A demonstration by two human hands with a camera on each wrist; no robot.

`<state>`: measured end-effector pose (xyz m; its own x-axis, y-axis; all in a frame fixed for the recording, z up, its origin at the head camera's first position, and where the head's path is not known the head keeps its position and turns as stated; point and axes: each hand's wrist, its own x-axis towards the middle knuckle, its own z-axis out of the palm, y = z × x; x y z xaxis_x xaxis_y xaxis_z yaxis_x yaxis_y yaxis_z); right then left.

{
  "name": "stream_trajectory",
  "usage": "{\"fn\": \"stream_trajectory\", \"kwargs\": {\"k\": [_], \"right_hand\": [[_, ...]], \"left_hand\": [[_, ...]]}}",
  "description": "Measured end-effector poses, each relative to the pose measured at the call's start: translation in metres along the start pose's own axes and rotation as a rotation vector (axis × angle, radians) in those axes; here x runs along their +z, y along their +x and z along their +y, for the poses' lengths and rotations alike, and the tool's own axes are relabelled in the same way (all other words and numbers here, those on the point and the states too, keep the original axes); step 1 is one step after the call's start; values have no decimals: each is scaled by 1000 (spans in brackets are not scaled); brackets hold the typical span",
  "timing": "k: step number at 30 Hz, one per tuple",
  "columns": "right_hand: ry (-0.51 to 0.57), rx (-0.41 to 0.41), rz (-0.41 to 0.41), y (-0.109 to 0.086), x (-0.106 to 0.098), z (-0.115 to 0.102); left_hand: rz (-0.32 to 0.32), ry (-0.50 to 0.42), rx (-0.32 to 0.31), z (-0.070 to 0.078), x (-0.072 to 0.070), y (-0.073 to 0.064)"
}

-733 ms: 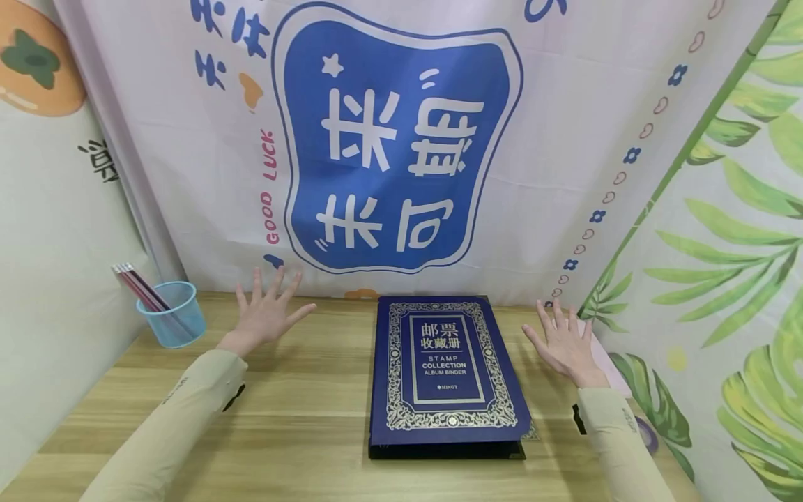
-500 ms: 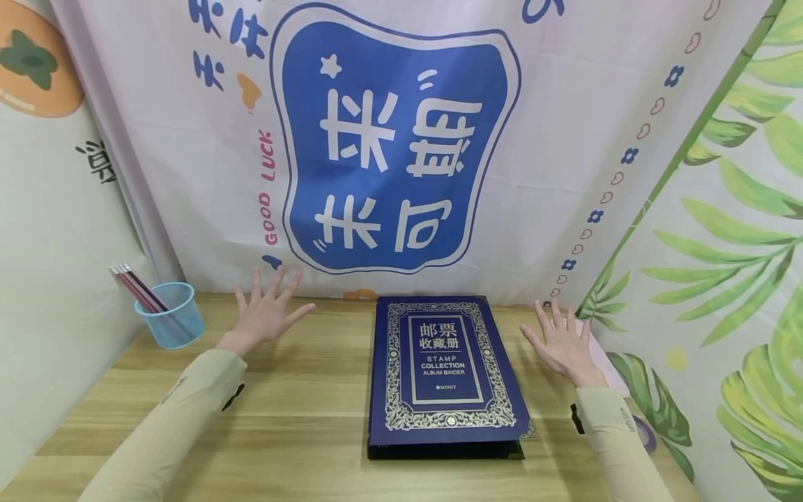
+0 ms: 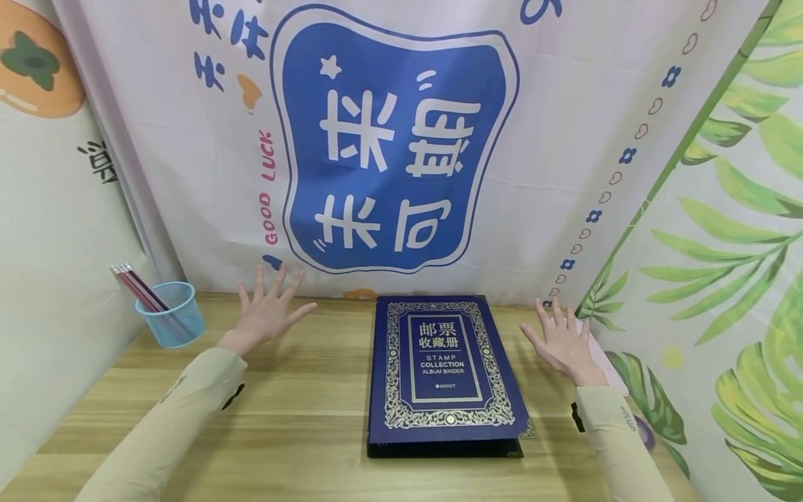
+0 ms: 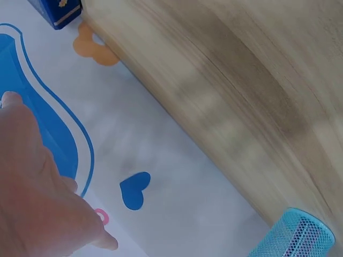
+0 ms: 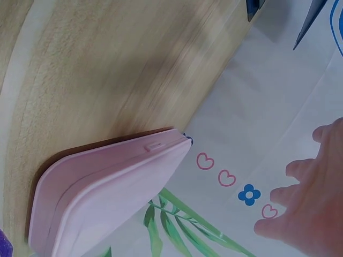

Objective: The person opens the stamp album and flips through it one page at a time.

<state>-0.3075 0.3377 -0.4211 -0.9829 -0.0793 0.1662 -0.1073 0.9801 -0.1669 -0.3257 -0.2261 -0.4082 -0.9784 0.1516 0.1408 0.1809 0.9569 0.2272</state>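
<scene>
A dark blue stamp album binder (image 3: 442,369) with silver ornament lies closed on the wooden table (image 3: 301,432), its lower cover edge slightly raised over a black inside. To its left my left hand (image 3: 266,314) is held above the table with fingers spread. On the other side, my right hand (image 3: 564,345) is likewise spread, a short way off the album's right edge. Neither hand holds anything. In the left wrist view my left hand (image 4: 40,187) appears at the left edge; in the right wrist view my right hand (image 5: 308,193) shows at the right edge.
A light blue mesh pen cup (image 3: 172,317) with several pencils (image 3: 141,287) stands at the far left. A pink case (image 5: 102,193) lies by the right wall, partly behind my right hand. Near my right sleeve sits a purple round thing (image 3: 646,434). Printed cloth hangs behind the table.
Both hands stay spread in nearly the same places. The view shifts very slightly; the album and pen cup have not moved on the table.
</scene>
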Motion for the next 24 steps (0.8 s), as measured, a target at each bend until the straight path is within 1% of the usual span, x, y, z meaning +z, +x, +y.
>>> {"fn": "stream_trajectory", "kwargs": {"k": [4,9,13,16,18,24], "right_hand": [[-12,-11,-4,0,0,-2],[15,-35,-18,1,0,-9],[37,-94,24,2,6,-13],[77,-136,54,2,11,-15],[119,-154,56,3,14,-17],[244,-197,39,7,18,-26]], "left_hand": [[-3,-13,28,7,2,-2],[-24,-42,82,24,6,-6],[-34,-108,154,45,14,-13],[-46,-140,221,62,22,-20],[-53,-153,265,74,27,-25],[-67,-153,381,107,41,-38]]}}
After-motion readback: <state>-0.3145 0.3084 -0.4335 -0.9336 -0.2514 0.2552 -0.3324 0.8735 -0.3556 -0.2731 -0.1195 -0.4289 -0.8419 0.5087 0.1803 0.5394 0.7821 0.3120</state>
